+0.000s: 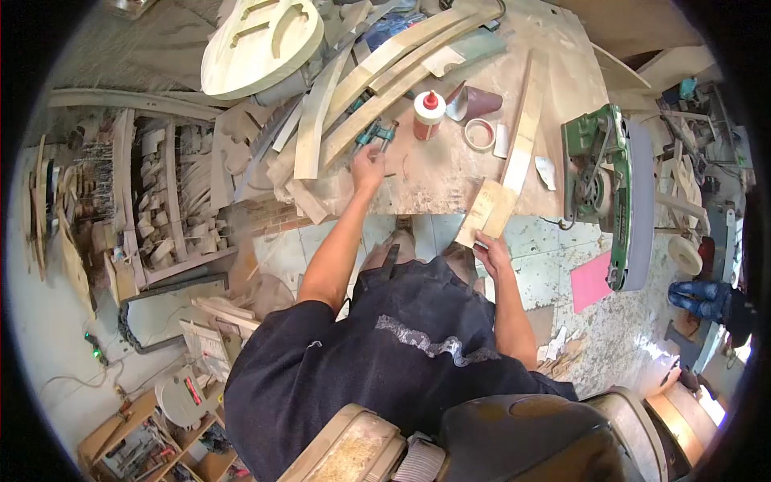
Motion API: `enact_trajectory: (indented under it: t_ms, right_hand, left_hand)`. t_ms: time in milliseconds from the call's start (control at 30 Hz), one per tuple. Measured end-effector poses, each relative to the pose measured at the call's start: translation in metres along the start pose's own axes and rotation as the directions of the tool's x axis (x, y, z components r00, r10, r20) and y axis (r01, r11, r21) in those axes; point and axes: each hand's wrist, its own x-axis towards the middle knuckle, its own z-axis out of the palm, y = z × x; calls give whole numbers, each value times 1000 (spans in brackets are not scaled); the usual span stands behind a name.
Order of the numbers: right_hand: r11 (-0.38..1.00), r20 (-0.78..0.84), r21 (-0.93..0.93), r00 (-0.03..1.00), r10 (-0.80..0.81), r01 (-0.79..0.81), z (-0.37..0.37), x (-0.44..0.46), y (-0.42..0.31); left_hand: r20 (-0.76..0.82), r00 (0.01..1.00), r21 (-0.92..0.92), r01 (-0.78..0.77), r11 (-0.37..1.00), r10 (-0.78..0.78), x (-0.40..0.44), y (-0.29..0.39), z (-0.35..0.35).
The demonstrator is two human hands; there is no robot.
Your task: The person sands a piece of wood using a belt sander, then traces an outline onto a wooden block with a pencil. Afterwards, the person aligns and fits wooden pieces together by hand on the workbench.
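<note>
At the table's left front, my left hand (369, 167) is closed around the lower part of a small green clamp (376, 132). My right hand (492, 254) pinches the near end of a long wooden strip (524, 145), which runs away from me across the tabletop. A short wooden block (480, 210) lies against that strip at the near end, overhanging the table edge. Between my hands, farther back, stand a white glue bottle (428, 116) with a red cap and a roll of tape (479, 135).
Curved wooden strips (345, 96) are piled at the left of the table (434, 177), below a pale guitar body (261, 44). A rolled sandpaper piece (479, 103) lies behind the tape. A green belt sander (598, 177) stands at the right. Another person's jeans (697, 299) show far right.
</note>
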Motion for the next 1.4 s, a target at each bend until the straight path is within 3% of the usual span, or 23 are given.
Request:
enact_trajectory:
  t_ms: [100,200,300,367,433,500,567,633,700,833,900,933,967,1033,1133,1233,1267,1333,1367,1400]
  right_hand:
    - [967,-93,219,989,-113,131,-6,25,16]
    - [987,-141,133,988,-68,87,-7,31,10]
    - [999,-168,31,986,-18,24,-9,31,6]
    - [996,-263,-86,965,6,-30,18,-9,-12]
    - [1000,-225,-8,974,17,-19,1,-15,12]
    - [995,-309,-85,951,31,-60,-12,-37,32]
    - [933,-382,-327,924,15,-150,-40,-60,55]
    - [824,-460,-524,886,-61,-216,-59,-84,87]
    - [670,-513,-697,830,-218,-256,-92,-111,128]
    - [843,-660,-448,746,-88,-297,-141,-151,186]
    - [873,-680,-390,731,-59,-292,-163,-170,198]
    - [886,-688,-361,724,-44,-290,-174,-179,202]
    - [914,-699,-307,715,-28,-264,-187,-185,205]
    - [956,-714,-204,700,1,-209,-221,-196,207]
    - [968,-738,-189,674,-28,-167,-291,-210,208]
    - [909,-699,-385,694,-174,-160,-374,-221,202]
    - [902,-688,-398,704,-174,-167,-394,-225,196]
    - [883,-663,-433,727,-176,-181,-431,-235,164]
    - [868,-640,-476,732,-234,-139,-465,-217,170]
    - [851,-607,-516,744,-279,-102,-493,-197,185]
  left_hand:
    - [-36,933,361,-321,875,357,40,18,-24]
    - [28,884,521,-411,748,466,67,43,-39]
    - [245,950,674,-310,670,194,82,44,-47]
    - [268,944,681,-328,655,194,97,13,-46]
    - [288,919,619,-393,680,269,101,5,-46]
    - [315,916,578,-393,715,248,96,16,-50]
    - [320,926,637,-366,679,199,97,12,-45]
    - [324,848,607,-527,595,420,106,-18,-42]
    - [346,889,646,-458,611,300,94,5,-43]
    - [331,891,698,-453,554,311,81,18,-41]
    - [295,863,737,-479,477,411,66,20,-38]
    - [232,864,714,-463,525,446,53,26,-34]
    - [175,911,722,-377,580,374,40,33,-30]
    - [68,869,670,-404,623,491,8,38,-21]
    - [-72,922,645,-248,723,380,-64,54,-4]
    - [-231,942,650,-38,759,245,-145,60,21]
    - [-261,940,564,-35,825,218,-153,31,34]
    - [15,962,667,-213,714,274,-223,27,73]
    - [289,905,409,-412,815,312,-267,55,93]
    - [439,889,388,-321,864,133,-282,40,123]
